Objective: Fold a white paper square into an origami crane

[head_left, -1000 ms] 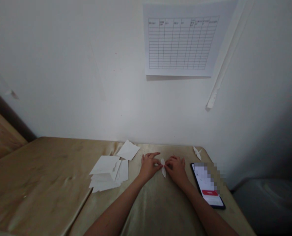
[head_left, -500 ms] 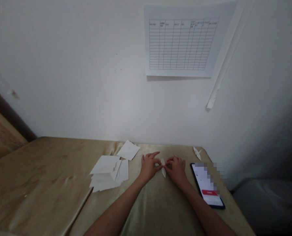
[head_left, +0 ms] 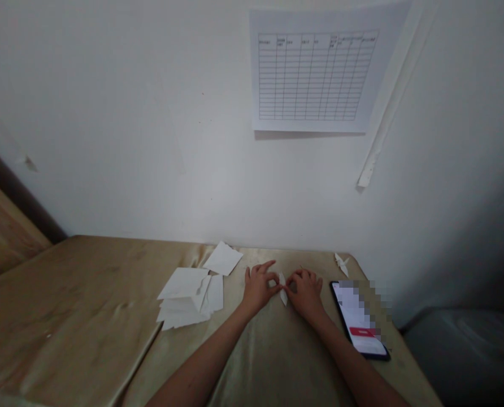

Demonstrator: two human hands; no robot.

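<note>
A small folded white paper piece [head_left: 283, 296], narrow and pointed at both ends, is pinched at its middle between my two hands. My left hand [head_left: 259, 287] grips it from the left with thumb and forefinger, its other fingers raised. From the right, my right hand [head_left: 305, 289] pinches it with thumb and forefinger, the remaining fingers curled. The fingertips nearly meet and hide the middle of the paper. Beyond my right hand, a folded paper crane [head_left: 342, 264] lies near the far right corner of the table.
Several white paper sheets [head_left: 184, 282] lie loosely stacked left of my hands, with a square sheet [head_left: 224, 258] behind them. A phone [head_left: 357, 322] with a lit screen lies at right on the cloth-covered table [head_left: 86, 294]. A printed chart [head_left: 311, 79] hangs on the wall.
The view has shifted very slightly. Both hands keep their pinch on the folded paper in nearly the same place.
</note>
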